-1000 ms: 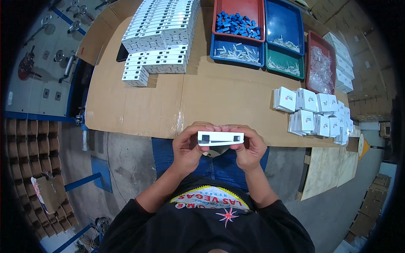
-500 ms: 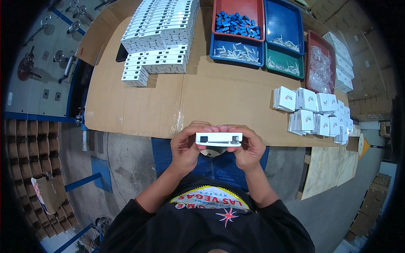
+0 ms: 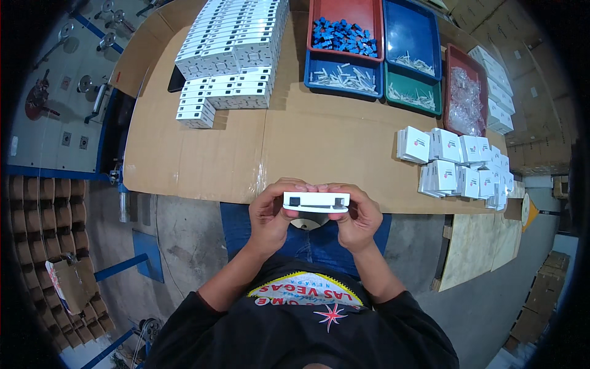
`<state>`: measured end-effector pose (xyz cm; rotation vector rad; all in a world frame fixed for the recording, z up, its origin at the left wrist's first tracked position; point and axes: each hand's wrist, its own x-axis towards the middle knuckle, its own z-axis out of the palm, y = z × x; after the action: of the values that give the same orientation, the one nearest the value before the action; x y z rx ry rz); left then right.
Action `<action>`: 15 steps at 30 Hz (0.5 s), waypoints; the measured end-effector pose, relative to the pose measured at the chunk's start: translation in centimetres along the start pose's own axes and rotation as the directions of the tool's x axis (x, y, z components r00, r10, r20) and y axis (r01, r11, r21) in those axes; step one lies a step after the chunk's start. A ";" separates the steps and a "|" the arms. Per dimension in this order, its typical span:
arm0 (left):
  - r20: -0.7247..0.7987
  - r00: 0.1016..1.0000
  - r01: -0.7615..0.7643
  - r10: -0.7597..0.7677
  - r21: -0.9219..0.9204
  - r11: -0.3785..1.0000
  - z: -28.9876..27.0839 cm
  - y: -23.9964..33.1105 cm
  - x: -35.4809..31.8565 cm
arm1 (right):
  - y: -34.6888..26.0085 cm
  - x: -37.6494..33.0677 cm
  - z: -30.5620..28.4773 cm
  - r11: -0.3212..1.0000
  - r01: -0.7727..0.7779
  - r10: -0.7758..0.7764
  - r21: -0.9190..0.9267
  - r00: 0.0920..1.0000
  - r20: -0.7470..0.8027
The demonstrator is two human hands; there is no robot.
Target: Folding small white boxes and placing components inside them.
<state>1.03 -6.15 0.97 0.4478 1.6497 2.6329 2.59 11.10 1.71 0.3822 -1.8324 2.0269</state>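
We hold a flat white plastic housing (image 3: 316, 201) between both hands, just off the near edge of the tabletop (image 3: 246, 154) and above the lap. The housing lies level, its long side running left to right, with small dark openings showing on the edge that faces us.

The left hand (image 3: 270, 215) grips the left end of the housing; its fingers (image 3: 284, 184) are curled over the top edge and closed on the part. The right hand (image 3: 357, 216) grips the right end in the same way, fingers wrapped over the top and closed on it. The two hands nearly meet above the middle of the housing.

The tabletop is covered with brown cardboard. At its far left we see stacked rows of white housings (image 3: 230, 49). At the far centre stand a red tray (image 3: 342, 12) of small blue parts, a blue tray (image 3: 341, 79) of thin pale parts, a second blue tray (image 3: 410, 31) and a green tray (image 3: 410, 95). To the right stands a dark red tray (image 3: 456, 58) filled with clear pieces. Near the right edge, a cluster of small white boxes (image 3: 458, 166) rests on the cardboard, well apart from the hands.
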 end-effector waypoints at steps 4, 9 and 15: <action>-0.014 0.999 0.029 -0.029 0.026 0.999 0.1 0.0 -0.2 | -0.1 0.3 -0.3 1.000 -0.018 0.017 0.006 0.999 0.031; 0.043 0.999 0.011 -0.009 -0.029 1.000 0.1 0.1 0.1 | 0.3 0.2 -0.2 0.999 0.004 -0.005 0.039 1.000 0.009; -0.022 0.992 0.129 -0.127 0.078 0.989 0.1 0.9 0.9 | 0.6 0.2 0.5 0.977 -0.161 0.165 0.137 0.986 -0.021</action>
<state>0.37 -6.32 2.01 0.3096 1.7308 2.4942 2.16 10.56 1.33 0.2412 -1.7641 2.2621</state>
